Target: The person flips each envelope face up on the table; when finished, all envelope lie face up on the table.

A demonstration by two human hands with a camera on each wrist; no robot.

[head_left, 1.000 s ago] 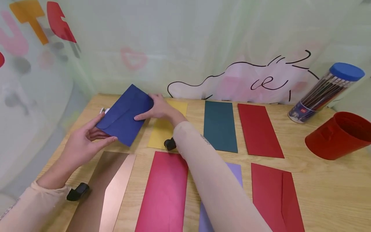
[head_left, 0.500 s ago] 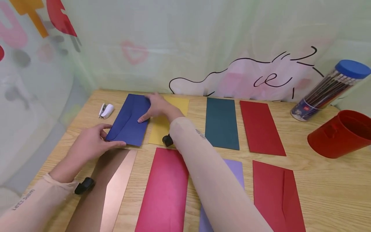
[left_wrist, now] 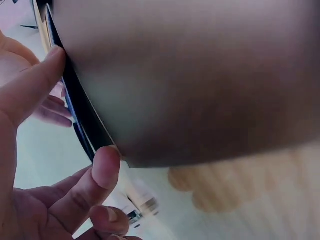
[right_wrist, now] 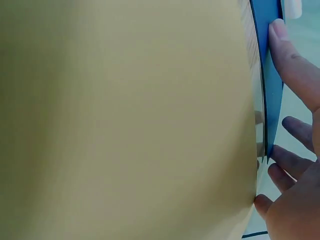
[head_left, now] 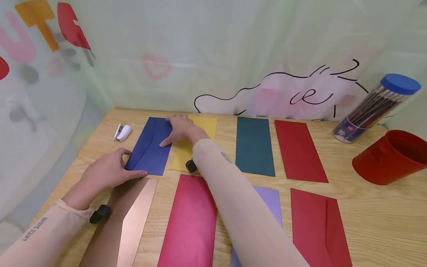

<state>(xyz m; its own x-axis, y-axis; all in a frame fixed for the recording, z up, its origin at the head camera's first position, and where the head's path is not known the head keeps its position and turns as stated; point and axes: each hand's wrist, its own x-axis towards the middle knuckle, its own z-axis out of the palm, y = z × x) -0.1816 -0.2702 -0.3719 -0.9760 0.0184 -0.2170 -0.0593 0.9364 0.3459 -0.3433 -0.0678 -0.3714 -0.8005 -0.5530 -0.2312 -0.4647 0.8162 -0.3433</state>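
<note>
A blue envelope (head_left: 151,148) lies on the wooden table at the back left, its flap line facing up. My left hand (head_left: 108,168) spans its near left corner, thumb along the near edge and fingers at the left side. In the left wrist view, the thumb (left_wrist: 42,82) and a fingertip meet the dark envelope edge (left_wrist: 82,117). My right hand (head_left: 181,129) is spread at the far right corner, thumb on the right side. The right wrist view shows its fingers extended along the blue edge (right_wrist: 272,80). A yellow envelope (head_left: 183,155) lies partly under this hand.
Brown (head_left: 133,218), pink (head_left: 190,222), purple (head_left: 271,202) and red (head_left: 313,222) envelopes form the near row. Dark green (head_left: 254,146) and red (head_left: 300,150) ones lie behind. A white stapler-like item (head_left: 124,132), pencil tub (head_left: 373,107) and red cup (head_left: 377,159) stand at the sides.
The blue envelope has come down from a tilted, raised position to lie flat on the table. Both hands lowered with it, and the white item behind it came into full view.
</note>
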